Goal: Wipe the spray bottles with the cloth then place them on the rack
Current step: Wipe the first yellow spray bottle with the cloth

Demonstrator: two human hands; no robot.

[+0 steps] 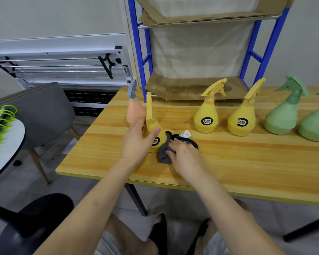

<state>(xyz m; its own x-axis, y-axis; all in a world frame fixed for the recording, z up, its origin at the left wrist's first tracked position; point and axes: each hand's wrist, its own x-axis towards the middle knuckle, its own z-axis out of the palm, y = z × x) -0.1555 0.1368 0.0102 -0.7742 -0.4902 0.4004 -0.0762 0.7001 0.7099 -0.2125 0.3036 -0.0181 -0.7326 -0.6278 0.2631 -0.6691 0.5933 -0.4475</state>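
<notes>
Here, both hands at a yellow spray bottle (153, 126) on the wooden table (247, 162).
Left hand (136, 142) cups the bottle, fingers loosely curved — right hand (184, 155) presses the grey cloth (163, 155) down, fingers nearly straight.

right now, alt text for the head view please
A left hand grips a yellow plastic spray bottle on a wooden table while the right hand presses a dark grey cloth against it.
</notes>
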